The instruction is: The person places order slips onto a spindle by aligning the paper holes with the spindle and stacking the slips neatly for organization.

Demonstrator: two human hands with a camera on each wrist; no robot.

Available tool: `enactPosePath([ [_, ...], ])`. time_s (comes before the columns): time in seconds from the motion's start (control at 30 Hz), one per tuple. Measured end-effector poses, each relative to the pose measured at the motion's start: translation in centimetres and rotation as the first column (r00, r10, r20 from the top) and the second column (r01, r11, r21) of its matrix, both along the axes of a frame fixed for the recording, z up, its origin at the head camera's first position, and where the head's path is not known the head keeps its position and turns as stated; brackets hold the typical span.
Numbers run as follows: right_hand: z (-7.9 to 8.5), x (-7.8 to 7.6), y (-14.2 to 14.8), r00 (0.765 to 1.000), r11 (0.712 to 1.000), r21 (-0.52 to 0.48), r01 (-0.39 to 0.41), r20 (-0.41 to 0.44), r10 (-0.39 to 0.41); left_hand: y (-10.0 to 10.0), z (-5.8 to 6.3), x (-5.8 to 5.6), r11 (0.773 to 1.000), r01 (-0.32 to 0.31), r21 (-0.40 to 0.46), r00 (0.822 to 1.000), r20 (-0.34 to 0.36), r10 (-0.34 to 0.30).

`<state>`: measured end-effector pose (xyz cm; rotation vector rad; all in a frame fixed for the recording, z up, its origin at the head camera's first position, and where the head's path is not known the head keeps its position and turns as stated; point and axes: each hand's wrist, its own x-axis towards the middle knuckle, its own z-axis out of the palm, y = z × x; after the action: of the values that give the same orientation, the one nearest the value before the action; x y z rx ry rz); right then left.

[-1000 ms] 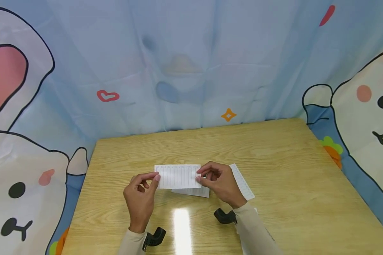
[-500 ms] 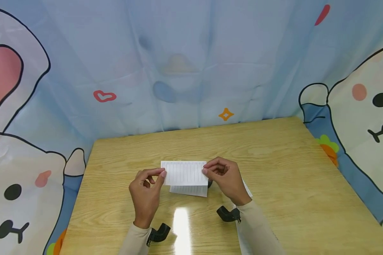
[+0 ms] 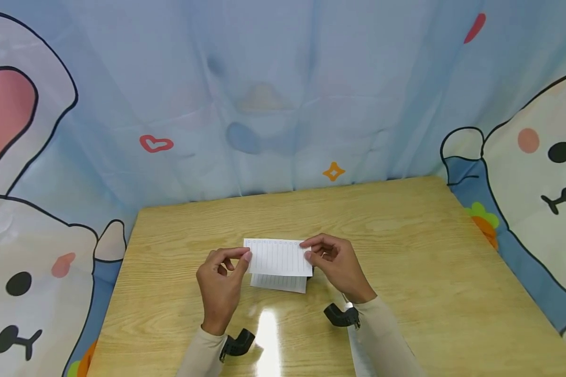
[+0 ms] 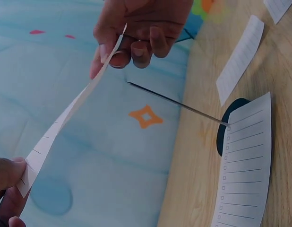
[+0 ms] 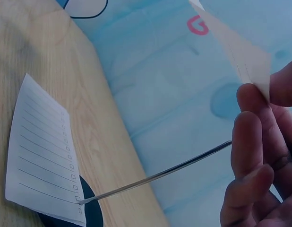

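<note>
Left hand pinches ruled checklist slip between thumb and fingers at nine o'clock edge; right hand pinches same slip near three o'clock edge. Slip held above wooden table, apart from metal spike in left wrist view. Spike rises from dark base, passing through second slip near its edge. In same view, loose slip lies at one o'clock, another partly visible beyond. White paper at five o'clock in head view, beside right sleeve.
</note>
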<state>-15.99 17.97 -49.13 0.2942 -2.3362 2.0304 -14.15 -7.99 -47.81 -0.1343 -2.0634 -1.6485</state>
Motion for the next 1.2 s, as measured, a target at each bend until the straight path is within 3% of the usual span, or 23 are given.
enactPosePath([
  [0.37, -0.1, 0.0, 0.1, 0.997, 0.997, -0.044, 0.067, 0.047, -0.064, 0.3, -0.7, -0.2, 0.999, 0.033, -0.004, 0.999, -0.003, -0.033],
  [0.87, -0.1, -0.2, -0.3, 0.989, 0.986, -0.081, 0.145, 0.024, -0.144, 0.7, -0.7, -1.0, 0.999, 0.038, 0.008, 0.996, 0.077, -0.038],
  [1.2, -0.5, -0.3, -0.5, 0.986, 0.981, -0.099, 0.165, 0.014, -0.165, 0.7, -1.2, -1.5, 0.999, 0.052, -0.004, 0.995, 0.087, -0.051],
])
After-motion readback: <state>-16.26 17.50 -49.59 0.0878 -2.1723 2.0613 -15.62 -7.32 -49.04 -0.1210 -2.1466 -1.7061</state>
